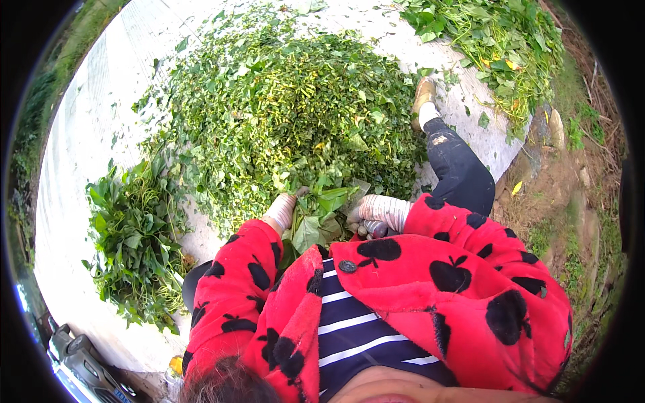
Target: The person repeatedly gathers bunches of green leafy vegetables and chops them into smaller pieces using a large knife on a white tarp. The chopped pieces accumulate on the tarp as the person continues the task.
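Note:
My left hand [287, 205], in a pale glove or cuff, is at the near edge of a large heap of chopped green leaves and stems [302, 106]. It grips a bunch of leafy stems [322, 211], whose leaves hang towards my lap. Just right of the bunch, my gloved right hand [367, 221] is closed around a dark, rounded handle [375, 228]. A flat, greyish blade [359, 190] shows beside the leaves above that hand; part of it is hidden. The fingertips of my left hand are mostly covered by the leaves.
A pile of uncut leafy vines [136, 237] lies at the left, and another [499, 50] at the upper right. My bent leg [453, 161] is right of the heap. The pale concrete ground [75, 201] borders soil [534, 201]. A parked car [85, 362] stands at lower left.

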